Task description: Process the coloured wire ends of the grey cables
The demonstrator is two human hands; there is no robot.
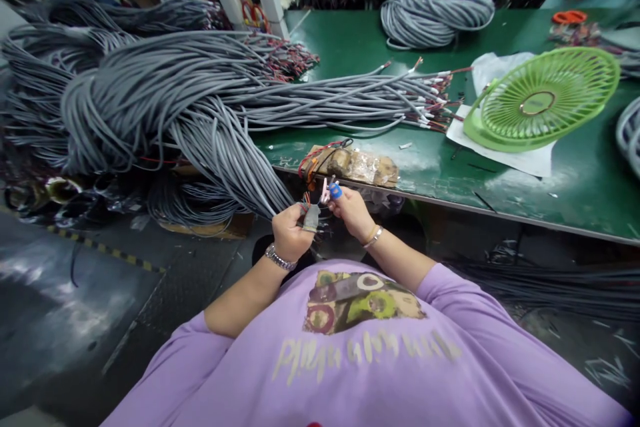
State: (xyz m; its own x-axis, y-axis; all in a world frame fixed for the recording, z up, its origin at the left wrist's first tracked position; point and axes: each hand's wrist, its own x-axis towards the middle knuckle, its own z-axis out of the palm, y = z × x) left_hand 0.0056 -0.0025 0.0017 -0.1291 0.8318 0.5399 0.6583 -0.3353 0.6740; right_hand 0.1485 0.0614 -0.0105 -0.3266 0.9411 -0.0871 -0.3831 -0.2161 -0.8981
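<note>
My left hand (pixel 289 232) is closed round the end of a grey cable (pixel 311 217) whose thin coloured wires stick up from its tip. My right hand (pixel 351 210) pinches those wire ends, with a blue finger cot (pixel 335 190) and a pink one on its fingertips. Both hands are held just below the front edge of the green table (pixel 525 193), close to my chest. A large bundle of grey cables (pixel 210 107) hangs off the table's left end and runs down toward my left hand.
A brown taped block (pixel 360 165) with red wires lies at the table edge above my hands. A green fan grille (pixel 543 99) rests on white paper at right. A coiled grey cable (pixel 435 17) lies at the back. Other people stand behind the table.
</note>
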